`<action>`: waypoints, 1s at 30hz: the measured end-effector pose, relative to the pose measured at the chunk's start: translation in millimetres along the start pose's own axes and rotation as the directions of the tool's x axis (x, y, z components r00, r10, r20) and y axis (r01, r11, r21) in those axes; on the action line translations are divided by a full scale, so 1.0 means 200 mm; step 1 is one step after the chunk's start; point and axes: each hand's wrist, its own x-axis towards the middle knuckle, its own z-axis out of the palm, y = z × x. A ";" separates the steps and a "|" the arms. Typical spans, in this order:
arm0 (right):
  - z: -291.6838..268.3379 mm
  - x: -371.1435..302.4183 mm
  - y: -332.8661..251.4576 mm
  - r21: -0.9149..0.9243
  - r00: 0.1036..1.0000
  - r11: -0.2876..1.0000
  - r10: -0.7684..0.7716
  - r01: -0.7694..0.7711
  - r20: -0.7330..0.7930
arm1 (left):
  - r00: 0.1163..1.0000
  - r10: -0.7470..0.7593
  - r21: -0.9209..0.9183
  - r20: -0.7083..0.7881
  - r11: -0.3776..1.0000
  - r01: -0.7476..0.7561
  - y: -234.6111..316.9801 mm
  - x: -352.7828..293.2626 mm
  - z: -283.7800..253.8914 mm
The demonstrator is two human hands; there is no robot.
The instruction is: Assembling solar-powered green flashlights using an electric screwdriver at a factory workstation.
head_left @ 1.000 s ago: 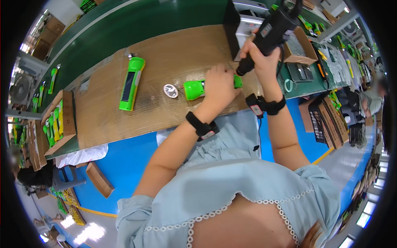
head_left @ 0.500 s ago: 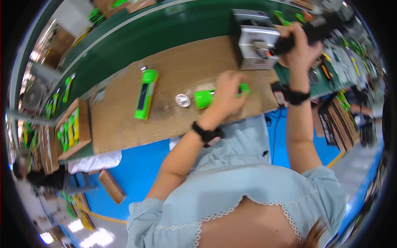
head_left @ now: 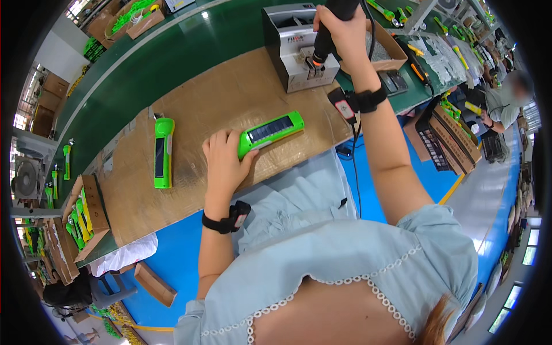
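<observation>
My left hand (head_left: 223, 158) is closed around the wide end of a green flashlight (head_left: 271, 133), which lies slantwise on the cardboard with its dark solar panel up. My palm and fingers cover that end. My right hand (head_left: 347, 37) grips a black electric screwdriver (head_left: 329, 41), tilted with its tip down at the front of a grey screw feeder (head_left: 292, 63). Whether a screw is on the tip is too small to tell. Farther left, a second green flashlight (head_left: 163, 154) lies lengthwise, a silvery part at its far end.
A cardboard sheet (head_left: 201, 98) covers part of the green bench. Left stands a carton (head_left: 98, 210) of green and yellow flashlights. Right of the feeder are an open box (head_left: 391, 57), a black-orange tool (head_left: 418, 72) and a cable. Another person (head_left: 506, 100) is at far right.
The screwdriver has swung more upright, its tip against the feeder front. My left hand has shifted to the flashlight's wide end. The loose silvery round part no longer shows. The whole view has shifted.
</observation>
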 end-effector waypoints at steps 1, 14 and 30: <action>0.01 0.00 -0.01 -0.017 0.999 1.000 0.019 -0.018 0.046 | 1.000 -0.016 0.016 0.007 1.000 0.016 0.01 0.01 0.00; 0.27 -0.53 -0.34 0.325 0.979 0.930 0.119 -0.168 0.168 | 0.998 -0.044 0.060 -0.053 0.997 0.047 0.09 0.06 0.11; 0.42 -0.65 -0.21 0.332 0.964 0.914 0.170 -0.231 0.203 | 0.991 -0.081 0.065 -0.108 0.994 0.089 0.11 0.07 0.14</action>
